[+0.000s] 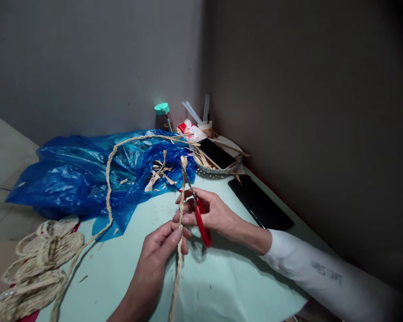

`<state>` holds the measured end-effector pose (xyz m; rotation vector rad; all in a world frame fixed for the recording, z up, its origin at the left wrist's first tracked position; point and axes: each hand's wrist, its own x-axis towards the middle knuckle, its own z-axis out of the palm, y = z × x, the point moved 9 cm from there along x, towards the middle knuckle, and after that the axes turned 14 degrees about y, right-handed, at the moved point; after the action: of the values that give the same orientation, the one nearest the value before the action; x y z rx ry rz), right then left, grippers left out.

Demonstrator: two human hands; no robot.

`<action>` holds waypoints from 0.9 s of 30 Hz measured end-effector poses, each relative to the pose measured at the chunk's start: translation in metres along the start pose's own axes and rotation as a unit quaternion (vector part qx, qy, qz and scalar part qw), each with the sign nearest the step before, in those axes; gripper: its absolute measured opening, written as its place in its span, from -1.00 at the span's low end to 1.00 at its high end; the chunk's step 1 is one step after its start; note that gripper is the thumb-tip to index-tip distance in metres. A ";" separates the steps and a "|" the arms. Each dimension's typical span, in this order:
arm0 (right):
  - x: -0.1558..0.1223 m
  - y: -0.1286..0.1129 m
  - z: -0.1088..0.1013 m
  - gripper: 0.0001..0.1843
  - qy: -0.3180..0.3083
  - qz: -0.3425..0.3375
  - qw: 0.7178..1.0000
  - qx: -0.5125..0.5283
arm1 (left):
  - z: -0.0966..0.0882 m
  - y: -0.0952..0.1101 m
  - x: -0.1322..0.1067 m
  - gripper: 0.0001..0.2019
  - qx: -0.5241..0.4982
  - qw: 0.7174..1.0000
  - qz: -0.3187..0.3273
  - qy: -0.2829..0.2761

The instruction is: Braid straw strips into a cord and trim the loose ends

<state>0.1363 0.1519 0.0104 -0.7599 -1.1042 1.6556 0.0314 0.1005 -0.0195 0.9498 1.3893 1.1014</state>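
Note:
A pale braided straw cord (177, 273) runs upright through the middle of the view, its frayed tip above my hands. Between thumb and fingers my left hand (161, 243) pinches the cord. Just above, my right hand (210, 210) is closed around red-handled scissors (201, 219), its fingertips also against the cord. The blades point up beside the braid; how far they are apart is hard to see. Another stretch of braid (109, 197) loops over the blue plastic bag (77, 174) and down the left side of the table.
Coiled woven straw pieces (47, 255) lie at the left edge. Behind are a round basket (218, 173) with straw and a phone (216, 153), a green-lidded bottle (163, 117) and a cup (205, 129). A black phone (260, 201) lies right on the pale green tabletop (242, 277).

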 end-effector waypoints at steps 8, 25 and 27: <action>0.002 -0.004 -0.008 -0.66 0.042 -0.028 0.997 -0.064 | 0.008 -0.007 -0.002 -0.77 -0.102 0.991 -0.083 -0.015; -0.004 -0.013 -0.007 -0.77 0.069 -0.137 0.956 -0.250 | -0.008 0.010 -0.001 -0.73 0.054 0.996 0.034 0.063; -0.006 -0.015 -0.007 -0.78 0.074 -0.153 0.948 -0.271 | -0.008 0.010 -0.001 -0.74 0.038 0.996 0.033 0.068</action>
<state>0.1502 0.1503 0.0215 -0.9805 -1.5051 1.0209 0.0235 0.1008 -0.0097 0.9972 1.5295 1.1891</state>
